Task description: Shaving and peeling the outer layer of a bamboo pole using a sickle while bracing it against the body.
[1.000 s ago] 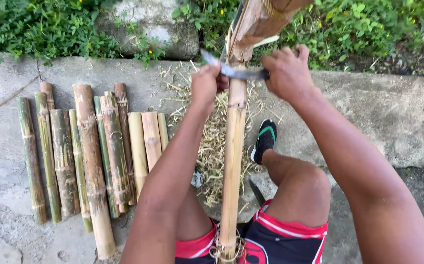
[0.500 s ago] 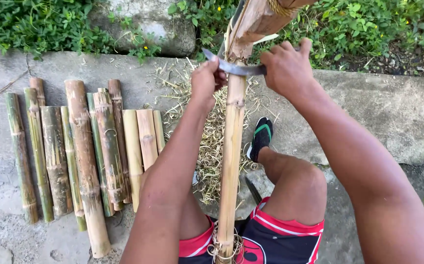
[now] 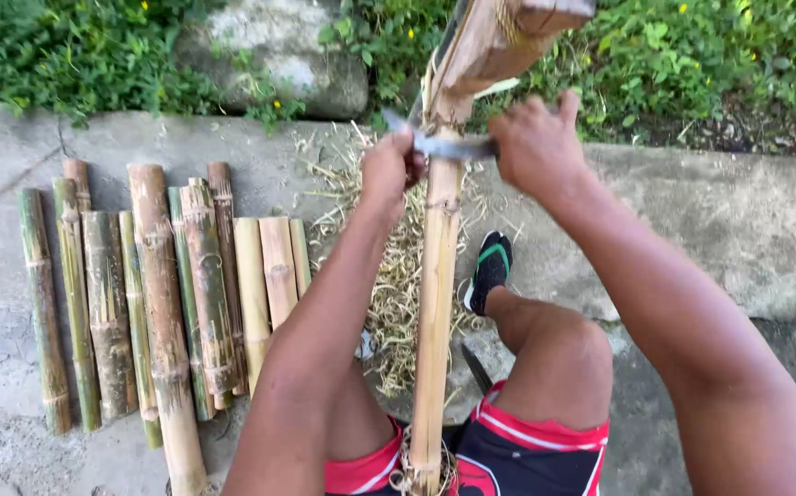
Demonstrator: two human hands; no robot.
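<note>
We brace the long pale bamboo pole [image 3: 436,303] upright between our knees, stripped bamboo lengths [image 3: 168,294] lying left of it on the concrete floor [image 3: 738,230]. Our left hand [image 3: 389,172] and right hand [image 3: 536,147], fingers curled tight, hold the grey metal blade [image 3: 444,145] crosswise against the pole. We judge scraping is underway; next calls for an even pull along it.
</note>
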